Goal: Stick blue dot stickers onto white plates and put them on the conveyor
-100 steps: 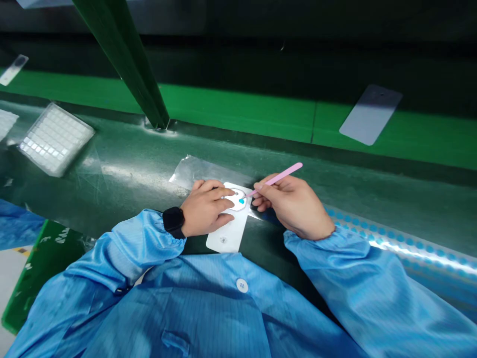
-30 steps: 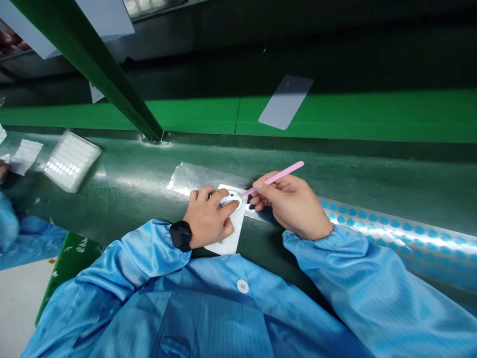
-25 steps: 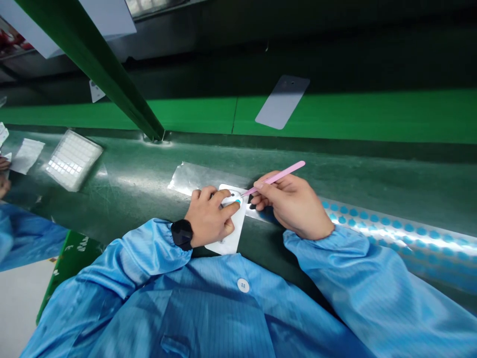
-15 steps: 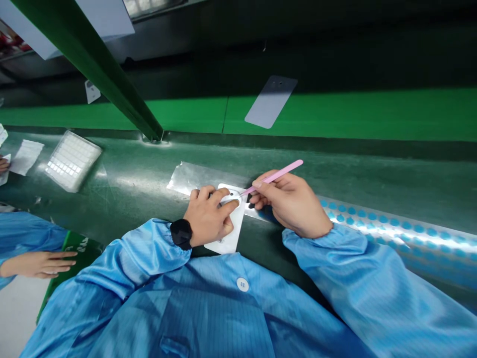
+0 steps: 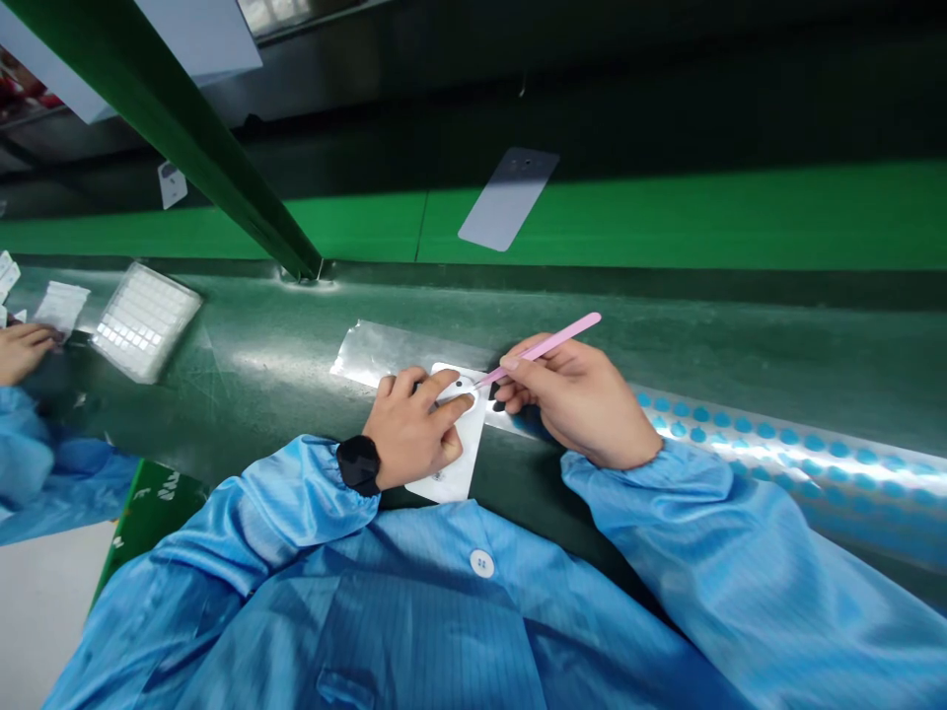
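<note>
A white phone back panel (image 5: 468, 449) with small dark holes near its upper end lies on the green bench in front of me. My left hand (image 5: 414, 424), wearing a black watch, bends over its left side; the spread fingertips press down on its upper part and hold it against the bench. Pink tweezers (image 5: 551, 345) are pinched in my right hand (image 5: 581, 399), their tip touching the panel's upper end beside my left fingertips. Whatever the tip may grip is too small to make out. Partly under the panel and hands runs a clear strip (image 5: 392, 353).
To the right the strip carries rows of blue round stickers (image 5: 765, 431). Another pale panel (image 5: 509, 202) rests on the green belt (image 5: 666, 222). A green post (image 5: 244, 187) rises at left, near a tray of small white pieces (image 5: 144, 320). A co-worker's hand (image 5: 26, 350) is at far left.
My hands, the tweezers and the panel stay nearly in place. The pale panel on the belt has shifted left. The co-worker's hand and sleeve have moved up onto the bench at far left.
</note>
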### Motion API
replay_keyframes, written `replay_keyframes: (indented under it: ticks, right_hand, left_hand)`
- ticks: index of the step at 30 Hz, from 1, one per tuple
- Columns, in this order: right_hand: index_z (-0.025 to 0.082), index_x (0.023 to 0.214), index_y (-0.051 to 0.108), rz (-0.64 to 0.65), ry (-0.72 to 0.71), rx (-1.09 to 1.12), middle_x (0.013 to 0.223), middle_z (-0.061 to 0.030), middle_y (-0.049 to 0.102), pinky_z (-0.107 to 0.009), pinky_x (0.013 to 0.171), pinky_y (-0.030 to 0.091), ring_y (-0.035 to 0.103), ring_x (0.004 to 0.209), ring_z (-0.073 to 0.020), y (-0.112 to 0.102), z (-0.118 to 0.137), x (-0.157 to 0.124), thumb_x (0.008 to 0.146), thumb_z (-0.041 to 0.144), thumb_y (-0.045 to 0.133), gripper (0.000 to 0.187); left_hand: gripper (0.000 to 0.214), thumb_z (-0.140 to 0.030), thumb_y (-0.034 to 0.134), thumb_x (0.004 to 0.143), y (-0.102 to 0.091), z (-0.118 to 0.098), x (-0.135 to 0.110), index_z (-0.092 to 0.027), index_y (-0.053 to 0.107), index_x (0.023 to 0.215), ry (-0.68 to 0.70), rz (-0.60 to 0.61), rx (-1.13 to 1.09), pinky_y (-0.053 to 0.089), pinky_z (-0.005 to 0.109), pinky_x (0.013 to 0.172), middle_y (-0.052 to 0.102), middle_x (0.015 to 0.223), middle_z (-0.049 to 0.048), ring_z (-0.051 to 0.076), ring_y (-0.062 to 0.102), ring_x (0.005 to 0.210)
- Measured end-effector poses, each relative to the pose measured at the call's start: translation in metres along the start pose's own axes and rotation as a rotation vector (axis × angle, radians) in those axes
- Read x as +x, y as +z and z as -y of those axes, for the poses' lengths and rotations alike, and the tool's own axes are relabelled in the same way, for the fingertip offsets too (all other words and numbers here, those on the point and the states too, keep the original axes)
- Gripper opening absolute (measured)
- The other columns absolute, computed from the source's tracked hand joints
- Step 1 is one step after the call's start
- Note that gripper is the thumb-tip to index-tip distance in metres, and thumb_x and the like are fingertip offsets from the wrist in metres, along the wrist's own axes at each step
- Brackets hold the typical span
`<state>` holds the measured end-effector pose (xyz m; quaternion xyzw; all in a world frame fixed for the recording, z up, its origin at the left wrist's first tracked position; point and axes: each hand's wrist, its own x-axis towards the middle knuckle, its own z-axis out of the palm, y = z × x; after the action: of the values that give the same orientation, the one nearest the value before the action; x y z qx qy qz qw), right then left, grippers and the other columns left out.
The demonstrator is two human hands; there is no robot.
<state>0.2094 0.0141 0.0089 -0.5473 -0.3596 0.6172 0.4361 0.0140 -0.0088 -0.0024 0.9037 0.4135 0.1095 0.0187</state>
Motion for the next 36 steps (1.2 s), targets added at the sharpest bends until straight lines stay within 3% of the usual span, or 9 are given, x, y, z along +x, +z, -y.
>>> replay_keyframes:
  ticks: [17, 21, 25, 28, 32, 36]
  right_hand:
    - [0.017, 0.072, 0.062, -0.004, -0.025, 0.022, 0.056, -0.0014, 0.064, -0.023, 0.043, 0.05, 0.059, 0.048, -0.0129, 0.002, -0.001, 0.0, 0.058, 0.048, 0.084, 0.04]
    - [0.017, 0.07, 0.061, -0.009, -0.015, 0.074, 0.054, -0.001, 0.063, -0.022, 0.042, 0.049, 0.058, 0.045, -0.012, 0.003, 0.002, -0.001, 0.056, 0.049, 0.085, 0.042]
    - [0.017, 0.069, 0.061, 0.038, 0.008, 0.127, 0.053, -0.001, 0.063, -0.022, 0.041, 0.048, 0.057, 0.043, -0.0114, 0.002, 0.004, 0.0, 0.056, 0.049, 0.085, 0.042]
    - [0.018, 0.068, 0.061, 0.042, 0.013, 0.158, 0.052, -0.0011, 0.064, -0.023, 0.041, 0.048, 0.057, 0.043, -0.0124, 0.0, 0.008, 0.001, 0.055, 0.048, 0.086, 0.041]
    - [0.018, 0.066, 0.063, 0.037, 0.01, 0.188, 0.053, -0.002, 0.063, -0.023, 0.041, 0.047, 0.057, 0.045, -0.0132, -0.007, 0.017, -0.005, 0.054, 0.046, 0.087, 0.039]
    - [0.019, 0.065, 0.064, 0.019, 0.0, 0.204, 0.055, -0.0026, 0.063, -0.024, 0.043, 0.046, 0.055, 0.047, -0.0126, -0.022, 0.02, -0.018, 0.058, 0.046, 0.086, 0.036]
  left_hand:
    - [0.029, -0.021, 0.056, 0.078, 0.006, 0.002, 0.0, -0.024, 0.068, 0.104, 0.02, -0.045, -0.044, 0.038, 0.042, 0.083, 0.062, 0.115, 0.006, 0.029, 0.044, 0.113]
    - [0.035, -0.027, 0.063, 0.074, 0.002, 0.002, 0.002, -0.024, 0.064, 0.109, -0.075, 0.024, -0.082, 0.037, 0.049, 0.091, 0.055, 0.128, 0.0085, 0.034, 0.035, 0.125]
    - [0.05, -0.044, 0.075, 0.07, -0.007, 0.005, 0.012, -0.023, 0.059, 0.113, -0.107, 0.177, -0.167, 0.039, 0.052, 0.089, 0.048, 0.134, 0.0129, 0.036, 0.035, 0.124]
    - [0.056, -0.047, 0.083, 0.063, -0.011, 0.008, 0.023, -0.023, 0.058, 0.108, -0.1, 0.234, -0.186, 0.042, 0.048, 0.088, 0.053, 0.122, 0.011, 0.033, 0.041, 0.117]
    - [0.054, -0.034, 0.085, 0.062, -0.018, 0.018, 0.04, -0.022, 0.056, 0.105, -0.208, 0.261, -0.282, 0.048, 0.038, 0.084, 0.053, 0.111, 0.0064, 0.023, 0.053, 0.101]
    - [0.034, -0.019, 0.076, 0.071, -0.042, 0.055, 0.078, -0.021, 0.059, 0.101, -0.262, 0.2, -0.32, 0.048, 0.023, 0.086, 0.054, 0.107, 0.002, 0.013, 0.057, 0.097]
